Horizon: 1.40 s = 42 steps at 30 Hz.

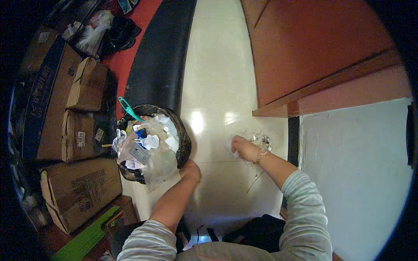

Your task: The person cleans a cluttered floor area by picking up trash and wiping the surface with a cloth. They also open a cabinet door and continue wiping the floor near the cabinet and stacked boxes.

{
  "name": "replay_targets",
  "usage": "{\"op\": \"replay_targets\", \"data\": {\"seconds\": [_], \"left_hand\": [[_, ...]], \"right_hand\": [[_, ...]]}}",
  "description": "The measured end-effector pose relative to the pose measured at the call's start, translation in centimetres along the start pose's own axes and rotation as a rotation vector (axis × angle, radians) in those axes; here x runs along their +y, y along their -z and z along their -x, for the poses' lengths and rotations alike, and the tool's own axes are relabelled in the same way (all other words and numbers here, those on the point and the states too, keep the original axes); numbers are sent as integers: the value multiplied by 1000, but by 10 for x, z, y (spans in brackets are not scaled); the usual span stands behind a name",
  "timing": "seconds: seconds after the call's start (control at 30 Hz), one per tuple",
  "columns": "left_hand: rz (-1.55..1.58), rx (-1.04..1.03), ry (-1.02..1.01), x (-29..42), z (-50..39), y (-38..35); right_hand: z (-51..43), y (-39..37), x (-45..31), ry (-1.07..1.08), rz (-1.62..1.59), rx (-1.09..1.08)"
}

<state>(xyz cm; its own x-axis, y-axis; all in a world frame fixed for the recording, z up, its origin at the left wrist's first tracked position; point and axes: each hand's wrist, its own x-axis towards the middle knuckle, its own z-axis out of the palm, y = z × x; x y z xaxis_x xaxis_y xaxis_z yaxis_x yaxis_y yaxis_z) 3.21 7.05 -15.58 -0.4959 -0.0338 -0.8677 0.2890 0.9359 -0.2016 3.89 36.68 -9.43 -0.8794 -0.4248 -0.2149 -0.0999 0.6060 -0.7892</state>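
A round dark trash bin (185, 140), heaped with plastic bags (163, 163), crumpled white paper (151, 142) and a teal plastic handle (129, 109), stands on the tiled floor. My left hand (191, 170) is at the bin's lower right edge; its fingers are mostly hidden there, so its grip cannot be told. Over the floor to the right, my right hand (239, 145) reaches down with its fingers bent. Something clear may lie at its fingertips, but this is too blurred to tell. Small scattered debris (261, 138) lies just beyond that wrist, and a thin dark strand (255, 182) lies nearer me.
Cardboard boxes (81, 192) are stacked at the left, beside a black padded edge (160, 58). A green flat plastic piece (86, 233) lies at lower left. Reddish-brown wooden furniture (313, 49) overhangs at upper right, above a white wall (352, 169).
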Motion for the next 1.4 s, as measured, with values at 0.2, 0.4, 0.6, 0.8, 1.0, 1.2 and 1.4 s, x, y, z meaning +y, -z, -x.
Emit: {"op": "replay_targets", "data": {"seconds": [0.2, 0.4, 0.6, 0.8, 1.0, 1.2, 1.4], "left_hand": [[-129, 92, 9, -8, -21, -13], [32, 192, 105, -3, 25, 18], [105, -38, 139, -3, 22, 29], [-147, 25, 21, -12, -12, -6], [-189, 61, 17, -13, -12, 0], [-48, 32, 28, -7, 9, 17], [-328, 47, 5, -16, -36, -21]], "right_hand": [[46, 56, 30, -187, 80, 506], [-25, 25, 50, -242, 146, 845], [-6, -1, 36, 46, 185, 356], [63, 43, 65, -239, 168, 867], [50, 29, 102, -525, 205, 1002], [82, 16, 87, -329, 83, 844], [124, 5, 84, -762, 259, 933]]}}
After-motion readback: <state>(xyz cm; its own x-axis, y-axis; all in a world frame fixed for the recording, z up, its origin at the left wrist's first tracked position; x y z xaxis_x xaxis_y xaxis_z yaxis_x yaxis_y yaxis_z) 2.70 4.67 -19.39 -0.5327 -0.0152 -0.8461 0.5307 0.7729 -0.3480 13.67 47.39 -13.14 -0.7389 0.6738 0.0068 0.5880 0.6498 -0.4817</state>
